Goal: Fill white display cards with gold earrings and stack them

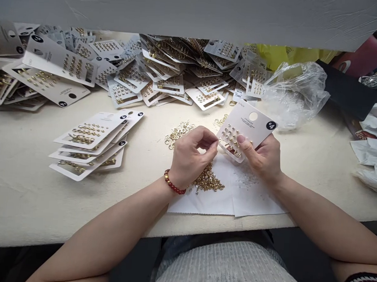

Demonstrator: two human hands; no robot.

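My right hand (263, 155) grips a white earring card (249, 123) by its lower edge, thumb pressed on the front among rows of small gold studs. My left hand (190, 156), with a red bead bracelet at the wrist, is pinched shut on something tiny at the card's left edge; I cannot make out what. Under both hands lies a white paper sheet (223, 197) with a heap of gold earrings (208, 180). More loose gold hoops (178, 134) lie just beyond my left hand.
A fanned stack of filled cards (93, 146) sits to the left. A big jumbled pile of cards (123, 66) covers the table's far side. A crumpled clear plastic bag (297, 92) lies at the right, with white paper scraps (373, 146) near the right edge.
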